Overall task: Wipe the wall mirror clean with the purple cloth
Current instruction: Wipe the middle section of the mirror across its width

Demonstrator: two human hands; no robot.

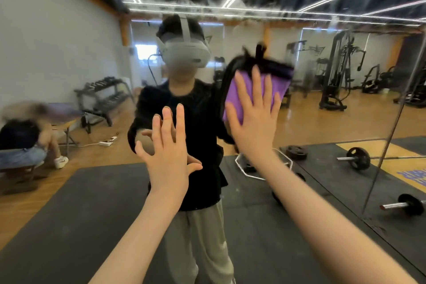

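A large wall mirror (322,104) fills the view and reflects a gym and a person in a headset. My right hand (252,113) lies flat with straight, spread fingers on the purple cloth (274,86), pressing it against the glass at about head height, right of centre. The cloth's upper edge looks dark and blurred. My left hand (167,145) is raised lower down and to the left, fingers spread and straight, right at the glass and holding nothing; whether it touches the mirror I cannot tell.
The mirror's right panel meets another at a seam (389,140). Reflected in the glass are black floor mats (92,203), barbells with plates (359,158), weight machines (336,76), a dumbbell rack (103,97) and a seated person (27,143) at the left.
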